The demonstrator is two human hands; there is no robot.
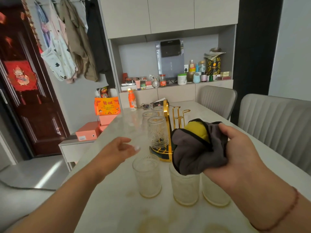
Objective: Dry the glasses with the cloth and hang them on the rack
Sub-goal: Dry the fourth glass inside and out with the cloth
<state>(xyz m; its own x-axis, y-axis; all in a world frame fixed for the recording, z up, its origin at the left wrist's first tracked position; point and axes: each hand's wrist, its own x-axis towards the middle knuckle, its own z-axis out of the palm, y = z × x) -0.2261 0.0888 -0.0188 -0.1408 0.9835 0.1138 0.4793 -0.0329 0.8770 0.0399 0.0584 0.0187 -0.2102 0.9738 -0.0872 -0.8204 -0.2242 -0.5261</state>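
Three patterned glasses stand upright on the table near me: one at the left (147, 177), one in the middle (185, 187), one at the right (215, 192) partly behind my wrist. My right hand (239, 152) grips a grey and yellow cloth (196, 148) just above the middle glass. My left hand (117, 150) hovers with relaxed fingers above the table, left of the gold rack (170, 132). Three glasses hang upside down on the rack's left side, the nearest one (157, 132) right of my left fingertips. The rack's right pegs (180, 115) carry nothing.
Two grey chairs (272, 125) stand along the table's right side. An orange bottle (131, 100), keys and a card lie at the far end. Orange boxes (87, 132) sit beyond the left table edge. Yellowish water stains mark the near tabletop (151, 221).
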